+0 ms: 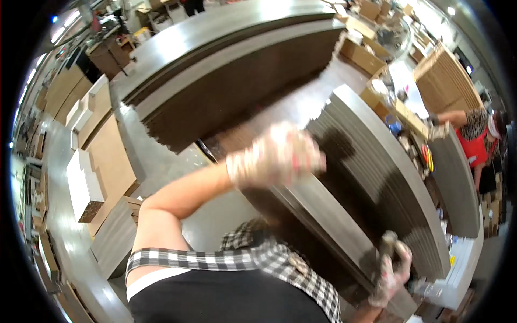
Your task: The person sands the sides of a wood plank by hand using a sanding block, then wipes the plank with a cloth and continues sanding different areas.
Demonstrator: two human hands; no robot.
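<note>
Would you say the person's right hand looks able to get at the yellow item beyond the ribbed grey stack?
Probably not directly: the ribbed grey stack appears to stand between the right hand and the yellow item, so it would likely need to go over or around.

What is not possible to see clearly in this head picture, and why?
Head view:
- Left gloved hand: motion blur; whether it holds anything is unclear.
- Small object at the right gloved hand: too small and blurred to identify.
- Distant person: upper body cut off by the top edge.
</note>
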